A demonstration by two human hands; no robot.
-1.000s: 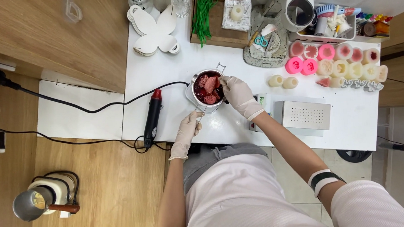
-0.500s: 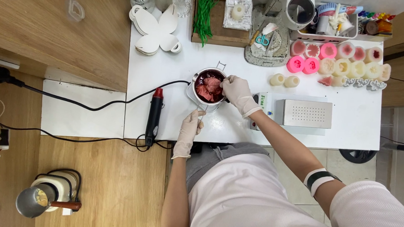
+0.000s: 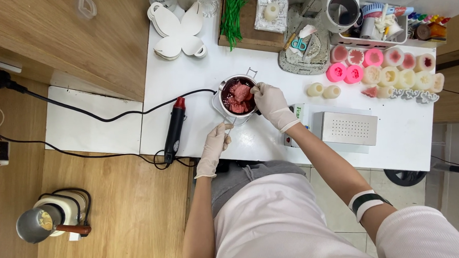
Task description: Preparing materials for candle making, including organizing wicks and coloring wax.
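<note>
Right hand (image 3: 270, 102) rests on metal pot (image 3: 237, 96) beside green-labelled box (image 3: 300, 112).

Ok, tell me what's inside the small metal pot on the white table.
The small metal pot holds dark red, pinkish chunks. The gloved right hand covers its right rim, and the bottom is hidden beneath them.

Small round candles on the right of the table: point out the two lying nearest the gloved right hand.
The pair of plain cream candles set apart left of the pink and white rows, just right of the right hand at the metal pot.
</note>
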